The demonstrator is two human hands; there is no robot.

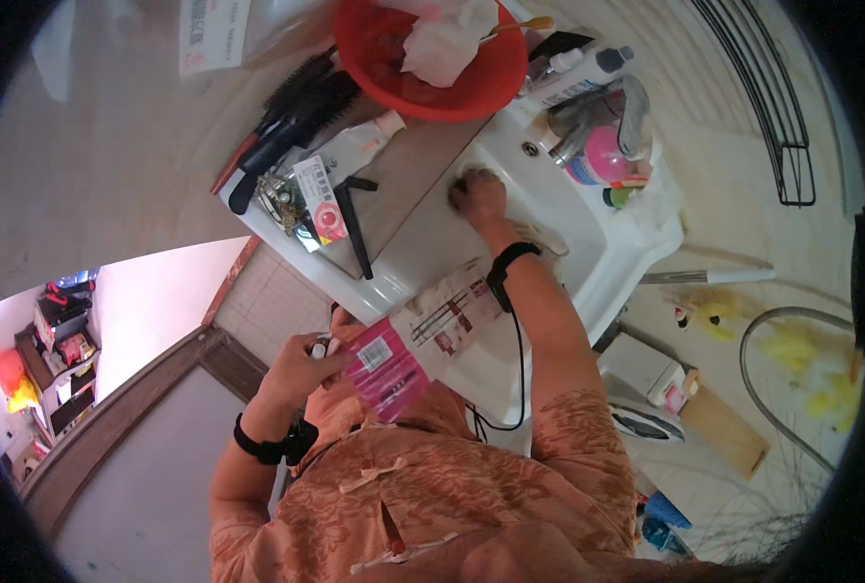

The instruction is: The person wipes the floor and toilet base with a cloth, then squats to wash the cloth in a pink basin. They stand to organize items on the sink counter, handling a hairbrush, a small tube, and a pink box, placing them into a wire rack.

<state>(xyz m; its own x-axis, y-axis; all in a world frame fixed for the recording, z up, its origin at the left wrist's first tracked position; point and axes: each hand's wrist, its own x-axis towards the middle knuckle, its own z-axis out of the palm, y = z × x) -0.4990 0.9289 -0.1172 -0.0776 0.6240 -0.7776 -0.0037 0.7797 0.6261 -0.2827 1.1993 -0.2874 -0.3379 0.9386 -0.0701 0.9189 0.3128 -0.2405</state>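
Note:
My left hand (318, 365) is closed at the upper edge of a pink and see-through plastic packet (390, 372). A small whitish object, too small to name, shows between its fingers. The packet hangs at the near edge of a white washbasin (588, 243). Inside the basin, my right hand (483, 198) presses down with curled fingers. Something dark shows under its fingertips; I cannot make out what it is. A pale, crumpled thing (541, 239) lies beside the right wrist.
At the far left of the basin are hairbrushes (301, 107), a white tube (359, 144), and a small card (322, 199). A red bowl (379, 73) holds white tissue. Bottles (588, 76) and a pink container (605, 155) crowd the tap (568, 146). A hose (755, 335) hangs at right.

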